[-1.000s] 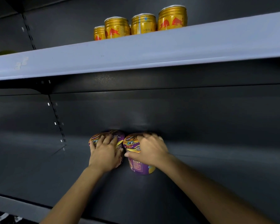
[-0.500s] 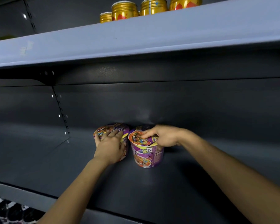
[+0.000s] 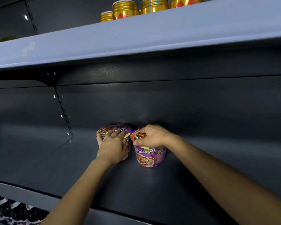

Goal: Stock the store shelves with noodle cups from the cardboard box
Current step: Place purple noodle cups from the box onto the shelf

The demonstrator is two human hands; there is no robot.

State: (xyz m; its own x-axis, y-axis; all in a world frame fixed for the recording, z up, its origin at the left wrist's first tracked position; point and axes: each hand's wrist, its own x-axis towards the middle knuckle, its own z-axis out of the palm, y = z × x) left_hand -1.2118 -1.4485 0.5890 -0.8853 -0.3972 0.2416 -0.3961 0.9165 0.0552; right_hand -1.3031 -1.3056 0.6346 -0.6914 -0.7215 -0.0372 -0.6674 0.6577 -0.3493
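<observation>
Two purple noodle cups upright, side by side at the back edge of the dark shelf (image 3: 201, 184). Left hand (image 3: 113, 146) wraps left cup (image 3: 115, 129) from front, fingers over lid. Right hand (image 3: 153, 135) grips right cup (image 3: 150, 155) at rim.
</observation>
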